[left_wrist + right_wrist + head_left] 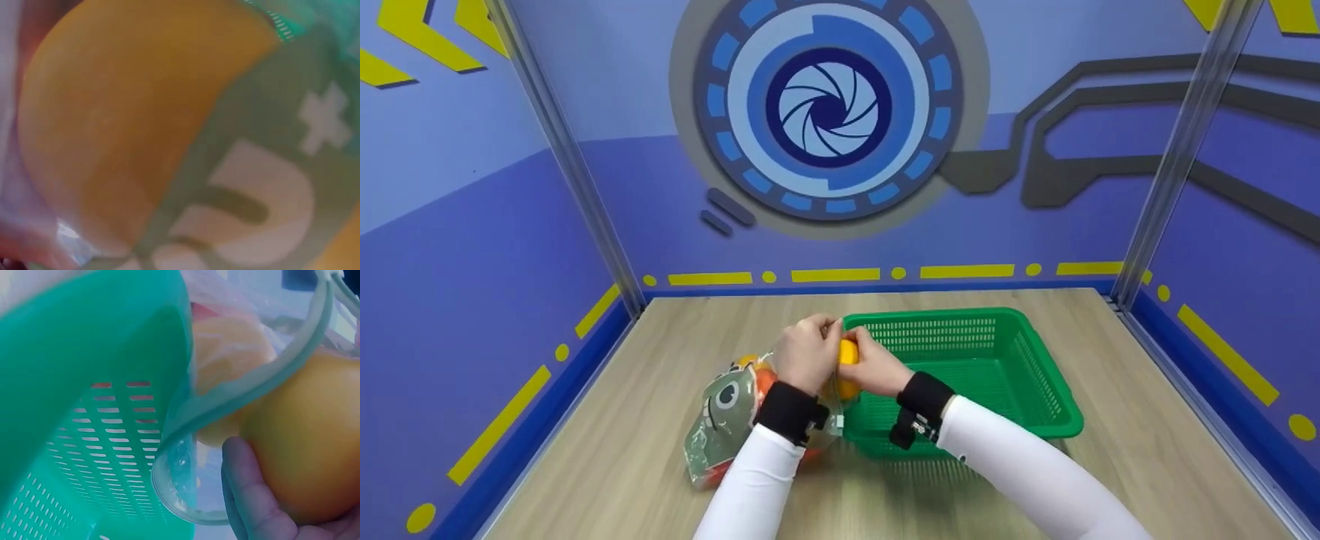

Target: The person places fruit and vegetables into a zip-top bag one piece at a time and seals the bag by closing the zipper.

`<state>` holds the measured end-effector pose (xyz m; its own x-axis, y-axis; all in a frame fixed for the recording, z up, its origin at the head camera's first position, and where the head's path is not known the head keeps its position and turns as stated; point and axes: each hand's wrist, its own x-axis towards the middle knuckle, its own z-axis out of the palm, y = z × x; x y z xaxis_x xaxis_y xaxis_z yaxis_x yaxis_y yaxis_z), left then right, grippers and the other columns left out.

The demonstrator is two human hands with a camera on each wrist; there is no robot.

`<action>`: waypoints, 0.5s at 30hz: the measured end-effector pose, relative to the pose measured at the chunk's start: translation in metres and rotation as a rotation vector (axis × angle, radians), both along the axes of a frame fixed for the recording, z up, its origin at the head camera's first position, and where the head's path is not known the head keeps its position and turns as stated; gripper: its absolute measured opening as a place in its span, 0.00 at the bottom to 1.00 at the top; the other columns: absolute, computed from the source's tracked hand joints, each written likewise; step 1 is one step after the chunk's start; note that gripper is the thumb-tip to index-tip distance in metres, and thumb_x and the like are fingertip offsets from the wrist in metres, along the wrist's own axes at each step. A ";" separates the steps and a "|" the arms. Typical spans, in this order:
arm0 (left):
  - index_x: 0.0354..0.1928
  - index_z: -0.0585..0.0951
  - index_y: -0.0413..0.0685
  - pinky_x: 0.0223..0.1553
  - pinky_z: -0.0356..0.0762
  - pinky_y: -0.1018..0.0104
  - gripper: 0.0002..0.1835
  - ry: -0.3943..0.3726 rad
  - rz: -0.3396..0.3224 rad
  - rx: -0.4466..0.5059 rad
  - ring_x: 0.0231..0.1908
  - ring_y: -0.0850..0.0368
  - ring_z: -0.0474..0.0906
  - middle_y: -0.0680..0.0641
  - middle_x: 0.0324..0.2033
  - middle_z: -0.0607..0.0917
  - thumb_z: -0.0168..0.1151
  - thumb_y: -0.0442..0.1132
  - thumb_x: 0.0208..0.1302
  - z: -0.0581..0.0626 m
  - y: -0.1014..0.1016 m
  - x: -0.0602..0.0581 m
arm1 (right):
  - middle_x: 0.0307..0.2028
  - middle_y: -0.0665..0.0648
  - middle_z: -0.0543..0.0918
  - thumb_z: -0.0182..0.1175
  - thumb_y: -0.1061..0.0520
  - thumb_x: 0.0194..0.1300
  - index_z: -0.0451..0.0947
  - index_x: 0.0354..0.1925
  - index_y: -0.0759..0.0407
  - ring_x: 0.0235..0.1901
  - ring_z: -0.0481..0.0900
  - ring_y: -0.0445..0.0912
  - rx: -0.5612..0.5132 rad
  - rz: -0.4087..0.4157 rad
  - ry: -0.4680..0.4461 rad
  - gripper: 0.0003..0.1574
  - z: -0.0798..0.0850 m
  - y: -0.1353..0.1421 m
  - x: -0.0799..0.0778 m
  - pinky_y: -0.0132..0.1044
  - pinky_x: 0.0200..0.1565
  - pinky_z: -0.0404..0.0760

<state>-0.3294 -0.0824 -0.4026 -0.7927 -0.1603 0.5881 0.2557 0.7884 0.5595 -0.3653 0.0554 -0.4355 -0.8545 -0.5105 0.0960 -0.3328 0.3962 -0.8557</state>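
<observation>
A clear zip bag (720, 427) printed with a grey-green cartoon face lies on the table, holding several orange and red things. My left hand (808, 352) grips the bag near its mouth, above the green basket's left side. In my right hand (883, 364) is a smooth, round, orange-yellow fruit (848, 367), at the bag's opening. The right wrist view shows fingers (253, 489) curled against this fruit, beside the bag's zip rim (247, 396). Another orange-yellow round thing (124, 124) fills the left wrist view behind the printed plastic.
A green perforated basket (1065, 405) stands right of the bag, its left rim close to both hands. The wooden table (1140, 450) is enclosed by blue printed panels (630, 202) at the back and sides.
</observation>
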 end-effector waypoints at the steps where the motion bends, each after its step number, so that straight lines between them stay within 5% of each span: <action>1: 0.38 0.91 0.43 0.34 0.86 0.57 0.12 0.000 -0.002 -0.001 0.29 0.49 0.88 0.44 0.32 0.92 0.66 0.44 0.70 0.000 0.000 0.000 | 0.58 0.66 0.76 0.63 0.54 0.67 0.63 0.65 0.64 0.49 0.79 0.53 -0.005 0.004 0.006 0.34 0.000 0.000 0.000 0.49 0.54 0.84; 8: 0.37 0.90 0.42 0.33 0.86 0.57 0.11 0.005 -0.006 -0.013 0.28 0.49 0.87 0.43 0.31 0.91 0.66 0.43 0.71 0.000 0.001 0.000 | 0.62 0.64 0.76 0.67 0.59 0.62 0.62 0.74 0.58 0.50 0.78 0.52 -0.048 0.110 0.055 0.45 -0.002 0.003 0.002 0.47 0.52 0.82; 15: 0.36 0.90 0.43 0.33 0.86 0.55 0.11 0.013 -0.019 -0.017 0.29 0.48 0.88 0.43 0.31 0.92 0.65 0.43 0.71 0.000 0.004 -0.001 | 0.67 0.65 0.71 0.63 0.61 0.67 0.43 0.82 0.58 0.53 0.76 0.51 -0.002 0.258 0.062 0.55 -0.004 0.008 0.004 0.44 0.55 0.80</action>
